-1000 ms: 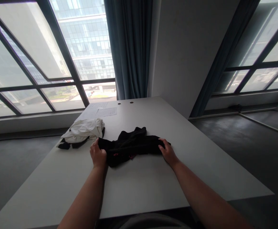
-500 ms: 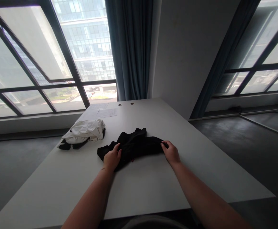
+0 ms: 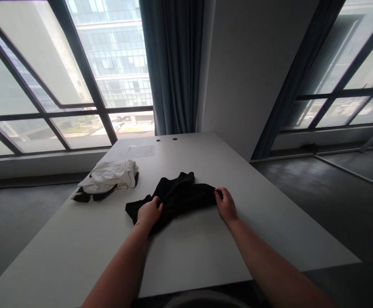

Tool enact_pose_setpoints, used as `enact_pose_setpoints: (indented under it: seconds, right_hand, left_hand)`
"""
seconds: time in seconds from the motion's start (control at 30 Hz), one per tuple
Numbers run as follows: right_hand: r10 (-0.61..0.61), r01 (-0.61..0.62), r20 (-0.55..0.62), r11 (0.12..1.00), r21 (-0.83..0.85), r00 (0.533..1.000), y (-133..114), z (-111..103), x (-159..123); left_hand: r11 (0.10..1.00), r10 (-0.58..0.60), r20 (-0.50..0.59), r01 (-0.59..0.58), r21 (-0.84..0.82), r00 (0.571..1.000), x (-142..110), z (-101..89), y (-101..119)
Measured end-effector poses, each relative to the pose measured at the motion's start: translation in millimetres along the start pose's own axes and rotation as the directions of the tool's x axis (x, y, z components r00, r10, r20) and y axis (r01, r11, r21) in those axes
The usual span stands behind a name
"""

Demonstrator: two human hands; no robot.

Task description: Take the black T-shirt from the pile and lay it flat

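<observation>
A crumpled black garment [image 3: 180,194] lies in the middle of the white table [image 3: 205,252]. My left hand [image 3: 149,212] is closed on the cloth near its left-middle part. At the garment's right end my right hand [image 3: 226,204] pinches the fabric edge. Both forearms reach in from the bottom of the view. A bit of pink shows under the black cloth near my left hand.
A bunched white garment [image 3: 111,175] rests on a dark piece of cloth at the table's left edge. Sheets of paper [image 3: 135,149] lie at the far end near two cable holes. Large windows, a blue curtain [image 3: 173,64] and a white pillar stand behind the table.
My left hand has moved right, from the garment's left end to its middle, and closed on the cloth. My right hand stays gripping the right end.
</observation>
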State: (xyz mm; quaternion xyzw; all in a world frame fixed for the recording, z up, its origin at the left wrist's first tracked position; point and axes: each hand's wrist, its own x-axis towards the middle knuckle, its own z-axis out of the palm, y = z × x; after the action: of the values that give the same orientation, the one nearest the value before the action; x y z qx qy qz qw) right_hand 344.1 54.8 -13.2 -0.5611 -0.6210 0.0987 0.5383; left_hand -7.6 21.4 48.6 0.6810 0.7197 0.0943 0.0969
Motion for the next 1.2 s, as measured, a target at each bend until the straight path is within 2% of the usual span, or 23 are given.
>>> enact_pose_setpoints:
  seconds: [0.07, 0.13, 0.23, 0.3, 0.33, 0.43, 0.6, 0.63, 0.67, 0.77, 0.83, 0.9, 0.97, 1.1, 1.13, 1.2]
  right_hand:
    - [0.097, -0.098, 0.08, 0.995, 0.012, 0.992, 2, -1, -1]
    - [0.134, -0.14, 0.222, 0.99, 0.012, 0.966, 2, -5, -1]
    - [0.013, -0.027, 0.468, 0.999, 0.022, 0.884, -1, -16, -1]
    - [-0.08, 0.081, 0.535, 0.997, 0.022, 0.841, -2, -22, -1]
    - [-0.104, 0.117, 0.53, 0.993, 0.01, 0.842, -1, -24, -1]
    - [-0.098, 0.14, 0.446, 0.988, -0.062, 0.89, 4, -25, -1]
    - [-0.03, 0.072, 0.294, 0.988, -0.135, 0.955, 14, -23, 4]
    - [0.002, 0.038, 0.28, 0.99, -0.136, 0.96, 14, -24, 5]
    - [0.036, 0.001, 0.274, 0.991, -0.133, 0.961, 14, -25, 5]
    - [0.102, -0.075, 0.254, 0.991, -0.115, 0.962, 13, -30, 5]
    - [0.102, -0.081, 0.247, 0.992, -0.092, 0.964, 10, -33, 3]
    - [0.08, -0.065, 0.297, 0.996, -0.058, 0.952, 5, -35, 2]
    - [0.006, -0.002, 0.405, 1.0, -0.01, 0.914, -1, -34, -1]
    - [-0.224, 0.259, 0.597, 0.965, 0.029, 0.77, -13, -23, -10]
    - [-0.248, 0.308, 0.627, 0.951, 0.014, 0.739, -15, -18, -13]
    - [-0.26, 0.357, 0.656, 0.934, -0.014, 0.709, -17, -9, -17]
  left_hand:
    - [1.0, -0.03, -0.088, 0.03, -0.004, 0.996, -7, 1.7, 0]
    - [0.997, -0.074, -0.166, 0.069, -0.033, 0.983, -11, 0.7, -8]
    - [0.98, -0.187, -0.289, 0.16, -0.114, 0.939, -14, -5.2, -34]
    - [0.973, -0.208, -0.38, 0.151, -0.174, 0.901, -15, -8.2, -57]
    - [0.976, -0.183, -0.425, 0.111, -0.189, 0.887, -15, -8.8, -68]
    - [0.989, -0.083, -0.532, 0.003, -0.15, 0.843, -18, -7.8, -91]
    - [0.997, -0.07, -0.659, 0.028, -0.073, 0.749, -22, -9.2, -95]
    - [0.997, -0.044, -0.658, -0.006, -0.074, 0.751, -21, -9.3, -94]
    - [0.994, -0.006, -0.635, -0.062, -0.085, 0.772, -20, -8.8, -94]
    - [0.938, 0.176, -0.426, -0.282, -0.201, 0.887, -16, -2.0, -94]
    - [0.9, 0.256, -0.287, -0.336, -0.278, 0.923, -15, 5.3, -94]
    - [0.901, 0.265, -0.228, -0.325, -0.287, 0.937, -16, 11.8, -90]
    - [0.914, 0.27, -0.203, -0.317, -0.255, 0.941, -19, 15.8, -83]
    - [0.923, 0.322, -0.133, -0.342, -0.176, 0.937, -23, 18.5, -64]
    - [0.926, 0.325, -0.121, -0.342, -0.161, 0.938, -23, 18.8, -60]
    - [0.93, 0.324, -0.101, -0.336, -0.15, 0.941, -22, 19.0, -50]
